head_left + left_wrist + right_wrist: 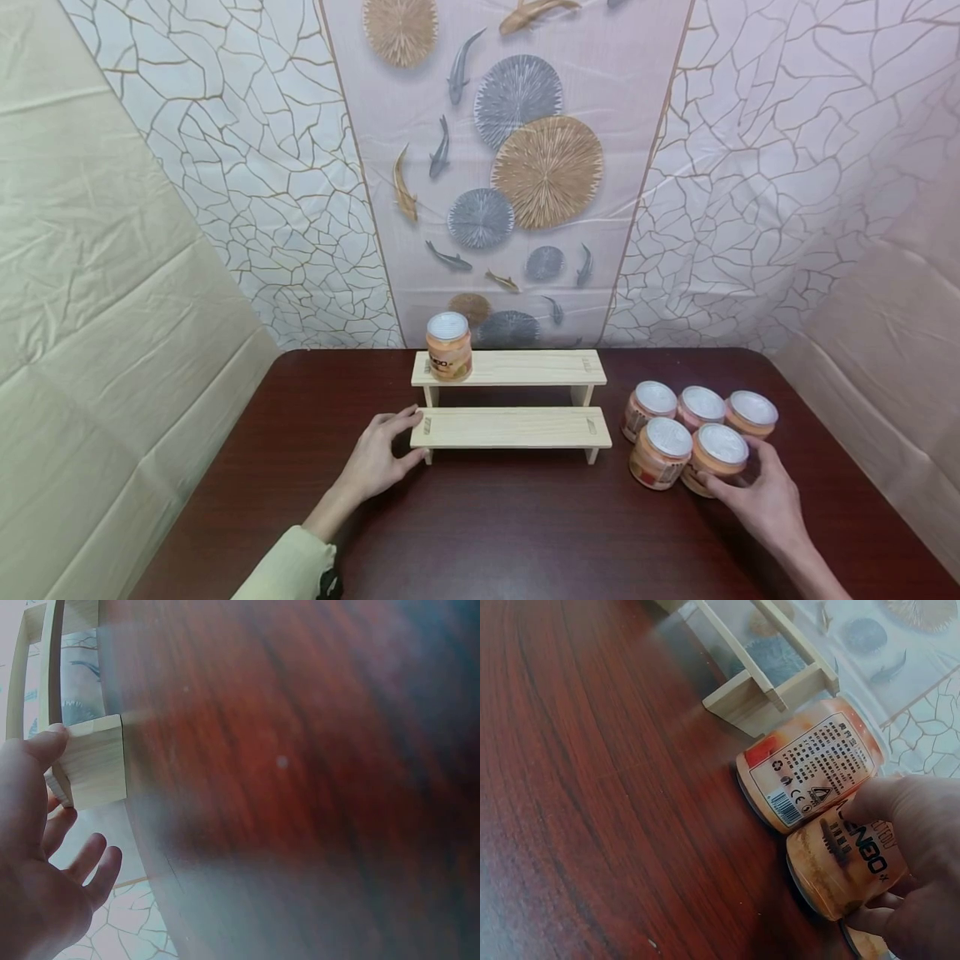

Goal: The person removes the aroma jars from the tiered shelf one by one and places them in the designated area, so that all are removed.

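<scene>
A two-tier wooden display rack (pixel 510 428) stands on the table, and my left hand (pixel 380 454) holds the left end of its lower step between thumb and fingers. In the left wrist view the thumb lies against the rack's pale end piece (pixel 94 765). One orange-labelled jar (pixel 450 350) with a whitish lid sits at the left end of the upper step. To the rack's right, my right hand (pixel 768 500) grips the front right jar (pixel 720 446) of a cluster, thumb on one side and fingers on the other. That jar (pixel 840 862) is upright and close beside its neighbour (pixel 810 765).
Several more lidded jars (pixel 654 400) stand grouped around the gripped one on the dark red-brown table (pixel 525 533). A patterned cloth backdrop (pixel 262 167) hangs behind, with pale cloth walls (pixel 112 333) at both sides.
</scene>
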`<state>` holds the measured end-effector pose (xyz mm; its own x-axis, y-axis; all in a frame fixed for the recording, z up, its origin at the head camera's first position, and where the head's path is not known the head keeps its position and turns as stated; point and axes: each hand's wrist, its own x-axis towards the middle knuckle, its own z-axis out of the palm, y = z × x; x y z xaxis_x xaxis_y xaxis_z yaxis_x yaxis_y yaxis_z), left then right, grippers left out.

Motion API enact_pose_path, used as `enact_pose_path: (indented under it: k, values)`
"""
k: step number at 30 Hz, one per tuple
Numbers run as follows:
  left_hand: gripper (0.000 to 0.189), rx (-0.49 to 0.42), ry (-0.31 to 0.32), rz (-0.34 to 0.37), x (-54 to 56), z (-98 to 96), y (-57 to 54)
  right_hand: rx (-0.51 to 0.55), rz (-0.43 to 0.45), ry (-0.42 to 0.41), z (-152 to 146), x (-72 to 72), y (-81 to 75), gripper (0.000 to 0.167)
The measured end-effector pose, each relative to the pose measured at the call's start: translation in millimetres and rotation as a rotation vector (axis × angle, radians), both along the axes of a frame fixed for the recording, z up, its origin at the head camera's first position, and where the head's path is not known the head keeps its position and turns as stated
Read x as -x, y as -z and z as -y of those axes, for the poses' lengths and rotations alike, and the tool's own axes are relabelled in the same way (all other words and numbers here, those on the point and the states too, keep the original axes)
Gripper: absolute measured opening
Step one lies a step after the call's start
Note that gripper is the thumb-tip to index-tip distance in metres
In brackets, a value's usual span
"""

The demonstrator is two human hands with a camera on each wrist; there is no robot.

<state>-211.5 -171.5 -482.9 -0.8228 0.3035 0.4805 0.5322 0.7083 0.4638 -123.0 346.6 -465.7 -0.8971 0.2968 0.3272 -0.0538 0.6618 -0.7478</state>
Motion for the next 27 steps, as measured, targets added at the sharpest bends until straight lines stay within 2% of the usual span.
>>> enact_pose_path:
  k: [12, 15, 18, 20, 22, 25, 27]
  values:
    - [0.057, 0.0, -0.008, 0.012, -0.5, 0.0, -0.2, 0.029, 0.006, -0.008, 1, 0.5, 2.7, 0.08]
    - [0.057, -0.001, -0.008, 0.01, -1.1, 0.5, 0.6, 0.002, 0.029, -0.009, 1, 0.5, 2.4, 0.082]
    - [0.057, -0.002, -0.008, 0.007, -1.1, 0.7, 1.3, -0.07, 0.03, 0.001, -1, 0.0, 0.1, 0.083]
    - [0.057, -0.001, -0.008, 0.006, -0.7, 0.6, 1.6, -0.112, -0.026, 0.013, -1, 0.5, -4.5, 0.081]
    - [0.057, 0.002, -0.006, 0.006, -0.2, 0.3, 1.4, -0.132, -0.125, 0.031, 1, 1.7, -11.9, 0.078]
    - [0.056, 0.005, -0.003, 0.013, -0.3, 0.1, -0.8, -0.116, -0.277, 0.04, 11, 4.2, -29.6, 0.075]
    - [0.056, 0.005, -0.004, 0.017, -0.5, 0.5, -2.3, -0.093, -0.355, 0.009, 21, 7.4, -43.0, 0.075]
